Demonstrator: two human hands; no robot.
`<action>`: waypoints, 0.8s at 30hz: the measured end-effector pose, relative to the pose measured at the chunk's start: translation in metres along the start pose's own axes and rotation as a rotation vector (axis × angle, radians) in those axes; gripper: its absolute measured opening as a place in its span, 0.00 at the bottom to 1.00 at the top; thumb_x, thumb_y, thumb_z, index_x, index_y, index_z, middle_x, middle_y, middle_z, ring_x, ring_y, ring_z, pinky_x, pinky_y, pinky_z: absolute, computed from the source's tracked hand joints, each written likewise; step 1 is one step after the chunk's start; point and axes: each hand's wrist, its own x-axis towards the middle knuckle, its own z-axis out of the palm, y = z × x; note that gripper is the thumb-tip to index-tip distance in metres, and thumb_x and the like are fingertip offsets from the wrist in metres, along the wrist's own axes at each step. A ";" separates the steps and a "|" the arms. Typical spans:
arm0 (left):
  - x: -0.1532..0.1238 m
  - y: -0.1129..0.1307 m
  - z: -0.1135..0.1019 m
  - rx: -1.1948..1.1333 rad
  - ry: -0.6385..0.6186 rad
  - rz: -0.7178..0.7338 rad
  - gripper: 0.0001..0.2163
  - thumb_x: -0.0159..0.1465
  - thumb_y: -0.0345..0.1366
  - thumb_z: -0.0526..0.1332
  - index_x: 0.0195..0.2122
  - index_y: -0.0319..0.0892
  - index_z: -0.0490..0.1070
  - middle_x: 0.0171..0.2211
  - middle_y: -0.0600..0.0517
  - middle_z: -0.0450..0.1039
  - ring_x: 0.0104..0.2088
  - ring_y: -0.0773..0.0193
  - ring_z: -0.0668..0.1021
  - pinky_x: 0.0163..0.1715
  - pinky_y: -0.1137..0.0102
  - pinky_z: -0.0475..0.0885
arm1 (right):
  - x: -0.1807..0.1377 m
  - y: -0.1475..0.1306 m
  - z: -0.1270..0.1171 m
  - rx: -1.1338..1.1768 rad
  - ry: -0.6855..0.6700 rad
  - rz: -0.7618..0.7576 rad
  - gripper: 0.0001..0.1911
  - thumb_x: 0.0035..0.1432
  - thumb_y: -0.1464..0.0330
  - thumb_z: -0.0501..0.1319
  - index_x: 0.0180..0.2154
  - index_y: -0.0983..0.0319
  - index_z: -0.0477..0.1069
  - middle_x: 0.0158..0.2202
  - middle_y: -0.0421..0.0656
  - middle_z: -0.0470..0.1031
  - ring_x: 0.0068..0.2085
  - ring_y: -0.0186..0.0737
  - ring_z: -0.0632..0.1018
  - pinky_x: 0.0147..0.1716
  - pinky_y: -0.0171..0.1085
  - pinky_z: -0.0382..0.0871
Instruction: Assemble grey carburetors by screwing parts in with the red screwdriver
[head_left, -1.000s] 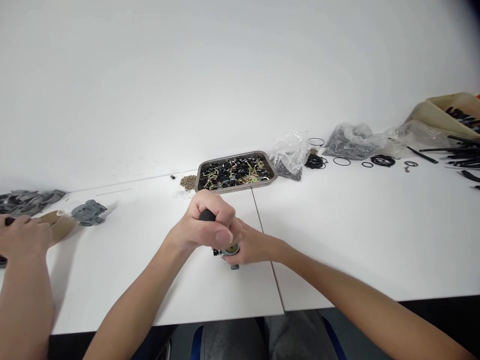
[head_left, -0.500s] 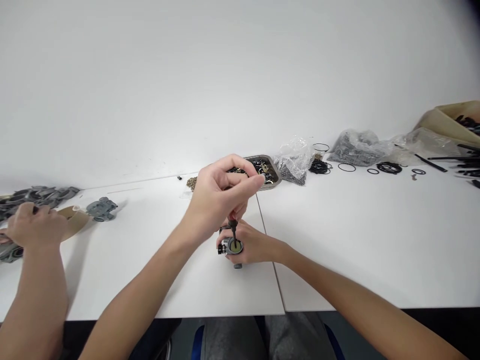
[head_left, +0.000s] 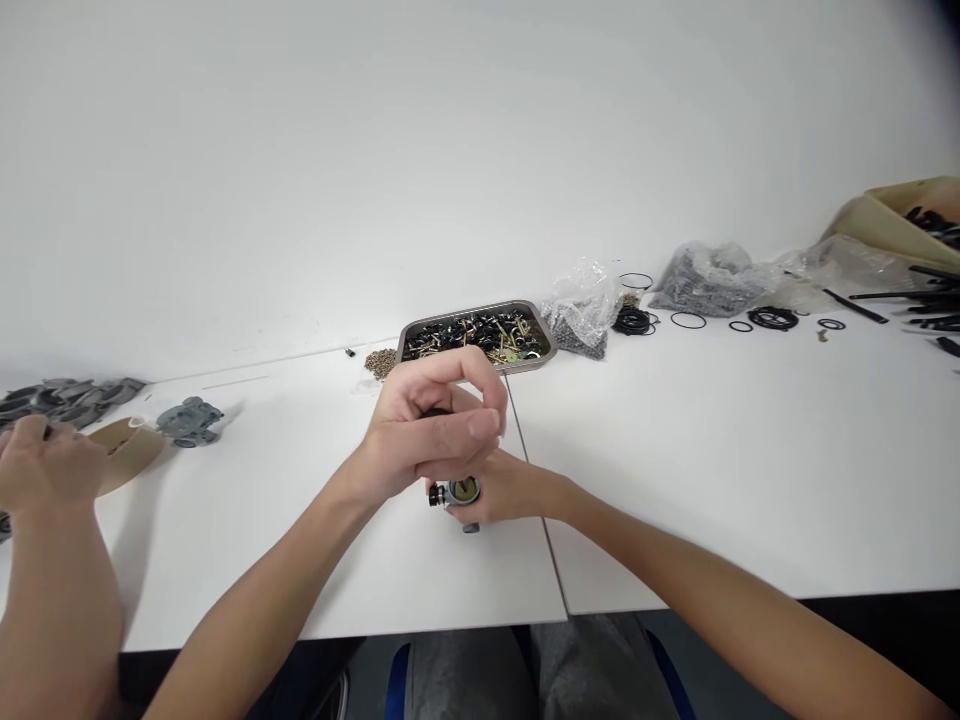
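1. Left grip (head_left: 439, 438): curled loosely around a black-handled tool (head_left: 435, 412); turning seems in hand, calling for steady alignment.
2. Grey part (head_left: 463, 496): toward the bench's (head_left: 637, 480) front edge.
3. Right grip (head_left: 504, 488): closed around the grey part.

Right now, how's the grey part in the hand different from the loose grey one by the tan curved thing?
The held grey part is gripped by the right hand; the loose grey part sits untouched on the table. The held grey part shows a black fitting and round yellowish face; the loose grey part shows neither. Both are grey.
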 end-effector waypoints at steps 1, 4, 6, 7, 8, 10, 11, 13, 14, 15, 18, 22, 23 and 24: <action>0.000 0.000 -0.002 -0.035 -0.037 0.000 0.04 0.65 0.27 0.55 0.35 0.38 0.68 0.13 0.62 0.50 0.12 0.79 0.52 0.13 0.79 0.50 | 0.000 0.000 0.000 -0.002 -0.003 0.004 0.15 0.52 0.72 0.64 0.44 0.60 0.72 0.46 0.46 0.68 0.49 0.46 0.69 0.49 0.45 0.67; 0.003 -0.001 -0.009 -0.093 -0.082 -0.024 0.05 0.65 0.27 0.54 0.34 0.37 0.68 0.13 0.62 0.49 0.13 0.78 0.52 0.13 0.79 0.51 | 0.000 -0.001 -0.001 -0.005 -0.009 0.021 0.16 0.51 0.72 0.64 0.44 0.59 0.73 0.45 0.45 0.68 0.49 0.47 0.68 0.51 0.46 0.65; 0.006 -0.003 -0.014 -0.113 -0.090 -0.043 0.05 0.64 0.28 0.55 0.32 0.38 0.68 0.12 0.62 0.48 0.12 0.78 0.52 0.13 0.80 0.51 | -0.001 -0.001 -0.001 -0.009 -0.007 0.024 0.16 0.51 0.73 0.64 0.44 0.59 0.73 0.47 0.45 0.67 0.50 0.47 0.67 0.52 0.46 0.65; 0.008 -0.004 -0.017 -0.125 -0.096 -0.052 0.04 0.64 0.28 0.56 0.31 0.38 0.68 0.12 0.62 0.48 0.12 0.78 0.51 0.13 0.80 0.51 | 0.000 -0.001 -0.001 -0.008 -0.005 0.023 0.16 0.51 0.73 0.64 0.44 0.59 0.73 0.48 0.45 0.67 0.50 0.47 0.67 0.52 0.46 0.65; 0.010 -0.005 -0.019 -0.138 -0.096 -0.061 0.04 0.63 0.29 0.57 0.31 0.39 0.68 0.12 0.62 0.48 0.11 0.79 0.51 0.13 0.80 0.51 | 0.000 -0.001 -0.001 -0.006 -0.005 0.022 0.15 0.51 0.73 0.64 0.43 0.59 0.73 0.49 0.45 0.66 0.50 0.47 0.67 0.52 0.46 0.64; 0.013 -0.006 -0.023 -0.161 -0.085 -0.084 0.04 0.62 0.31 0.59 0.29 0.39 0.68 0.11 0.62 0.47 0.10 0.79 0.51 0.12 0.80 0.51 | 0.000 -0.001 -0.001 -0.004 -0.009 0.022 0.15 0.51 0.73 0.65 0.43 0.59 0.73 0.49 0.45 0.66 0.50 0.46 0.67 0.52 0.46 0.64; 0.014 -0.007 -0.024 -0.170 -0.079 -0.096 0.05 0.61 0.32 0.60 0.29 0.39 0.68 0.10 0.62 0.46 0.10 0.79 0.50 0.12 0.80 0.51 | 0.000 -0.001 -0.001 -0.002 -0.010 0.023 0.15 0.51 0.72 0.65 0.43 0.59 0.73 0.48 0.46 0.66 0.49 0.46 0.67 0.52 0.46 0.65; 0.015 -0.006 -0.024 -0.192 -0.088 -0.132 0.05 0.60 0.33 0.61 0.27 0.40 0.68 0.10 0.62 0.46 0.09 0.78 0.51 0.11 0.80 0.50 | 0.000 -0.002 -0.001 0.005 -0.012 0.024 0.15 0.51 0.72 0.64 0.43 0.59 0.72 0.49 0.46 0.66 0.50 0.46 0.68 0.52 0.47 0.65; 0.015 -0.005 -0.024 -0.207 -0.106 -0.153 0.05 0.59 0.33 0.61 0.27 0.40 0.68 0.10 0.62 0.46 0.09 0.78 0.51 0.11 0.80 0.50 | 0.000 -0.003 -0.002 0.009 -0.012 0.028 0.15 0.51 0.72 0.64 0.43 0.59 0.72 0.49 0.46 0.66 0.50 0.47 0.67 0.52 0.47 0.65; 0.015 -0.005 -0.023 -0.223 -0.125 -0.178 0.05 0.58 0.33 0.62 0.26 0.41 0.68 0.09 0.61 0.46 0.09 0.77 0.51 0.10 0.79 0.49 | 0.000 -0.003 -0.002 0.011 -0.012 0.036 0.15 0.51 0.73 0.64 0.44 0.59 0.73 0.50 0.46 0.65 0.51 0.47 0.67 0.52 0.47 0.65; 0.015 -0.004 -0.024 -0.246 -0.185 -0.283 0.08 0.54 0.35 0.65 0.22 0.42 0.68 0.09 0.60 0.47 0.08 0.76 0.50 0.09 0.77 0.48 | 0.000 -0.005 -0.004 0.012 -0.019 0.061 0.17 0.51 0.73 0.64 0.44 0.59 0.73 0.50 0.46 0.65 0.50 0.47 0.67 0.51 0.47 0.65; 0.020 -0.011 -0.038 -0.179 -0.309 -0.274 0.14 0.49 0.43 0.68 0.15 0.42 0.67 0.05 0.58 0.48 0.05 0.73 0.51 0.04 0.74 0.50 | 0.000 -0.002 -0.002 0.030 -0.019 0.026 0.15 0.51 0.72 0.63 0.44 0.59 0.72 0.49 0.45 0.67 0.48 0.45 0.69 0.49 0.45 0.67; 0.023 -0.014 -0.043 -0.161 -0.363 -0.228 0.15 0.49 0.44 0.68 0.14 0.42 0.66 0.05 0.57 0.48 0.04 0.72 0.52 0.03 0.74 0.52 | 0.000 -0.001 -0.001 0.029 -0.016 0.012 0.15 0.52 0.72 0.63 0.43 0.60 0.72 0.48 0.46 0.67 0.48 0.45 0.69 0.49 0.44 0.67; 0.025 -0.016 -0.047 -0.154 -0.432 -0.187 0.16 0.48 0.45 0.68 0.13 0.42 0.67 0.04 0.56 0.48 0.03 0.70 0.53 0.03 0.73 0.54 | 0.000 0.000 -0.001 0.026 -0.013 0.002 0.14 0.52 0.72 0.63 0.43 0.60 0.72 0.49 0.46 0.67 0.48 0.45 0.69 0.49 0.44 0.67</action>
